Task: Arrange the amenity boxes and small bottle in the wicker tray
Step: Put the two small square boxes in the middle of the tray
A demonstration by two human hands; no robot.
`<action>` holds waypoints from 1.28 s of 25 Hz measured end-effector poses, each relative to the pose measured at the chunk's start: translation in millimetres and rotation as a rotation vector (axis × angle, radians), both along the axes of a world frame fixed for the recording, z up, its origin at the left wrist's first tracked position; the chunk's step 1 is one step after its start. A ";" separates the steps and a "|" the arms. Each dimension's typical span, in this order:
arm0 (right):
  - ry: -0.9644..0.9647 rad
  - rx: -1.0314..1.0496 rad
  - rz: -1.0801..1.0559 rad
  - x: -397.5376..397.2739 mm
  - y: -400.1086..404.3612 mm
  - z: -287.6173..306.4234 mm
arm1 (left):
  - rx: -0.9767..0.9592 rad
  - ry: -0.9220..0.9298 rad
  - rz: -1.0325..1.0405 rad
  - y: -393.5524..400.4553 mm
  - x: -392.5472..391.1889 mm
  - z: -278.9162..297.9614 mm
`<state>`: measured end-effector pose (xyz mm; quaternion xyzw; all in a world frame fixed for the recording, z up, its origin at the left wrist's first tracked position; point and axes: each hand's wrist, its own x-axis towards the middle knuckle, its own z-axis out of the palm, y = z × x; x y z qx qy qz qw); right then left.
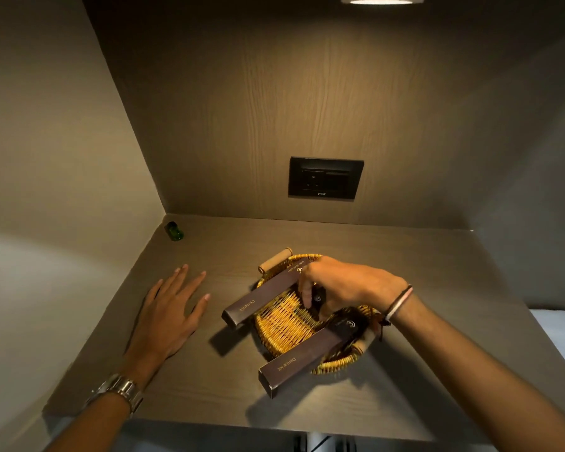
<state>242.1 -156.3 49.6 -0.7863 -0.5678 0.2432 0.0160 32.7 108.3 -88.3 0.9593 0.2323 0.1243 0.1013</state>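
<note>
We are judging the boxes to be the step in hand: our right hand (340, 285) is reaching into the wicker tray (284, 324), fingers pinched on a small dark item (317, 296) we cannot identify, between two Dental Kit boxes (261, 301) (307, 353) that are overhanging the rim. Our left hand (170, 314) is lying spread and empty on the tabletop (405, 370), just beside the tray. We are thinking the next move calls for that hand to fetch the small green bottle (174, 230), sitting well apart in the far left corner
</note>
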 end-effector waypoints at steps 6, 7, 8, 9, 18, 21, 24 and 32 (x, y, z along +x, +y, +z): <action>-0.008 0.071 -0.207 12.7 -18.1 2.8 | -0.005 -0.005 0.004 -1.4 1.0 -0.2; -0.081 0.091 -0.241 14.8 -20.3 3.0 | -0.001 -0.004 0.006 -1.3 0.9 -0.6; -0.157 0.095 -0.268 15.7 -22.0 2.7 | 0.002 -0.002 0.006 -0.8 1.1 -1.1; -0.215 0.079 -0.293 15.0 -23.1 1.4 | 0.004 0.000 0.005 -0.2 1.2 -1.7; -0.122 -0.018 -0.266 9.0 -21.8 -7.9 | 0.008 -0.007 0.004 2.8 1.0 -7.1; -0.074 -0.043 -0.184 10.8 -19.2 -6.0 | 0.013 -0.013 0.003 1.9 0.6 -6.3; -0.077 -0.042 -0.190 14.5 -17.0 -5.1 | 0.007 -0.014 0.003 0.6 -0.4 -4.9; -0.085 -0.047 -0.207 19.0 -15.5 2.6 | 0.003 -0.021 0.008 -3.4 0.4 1.1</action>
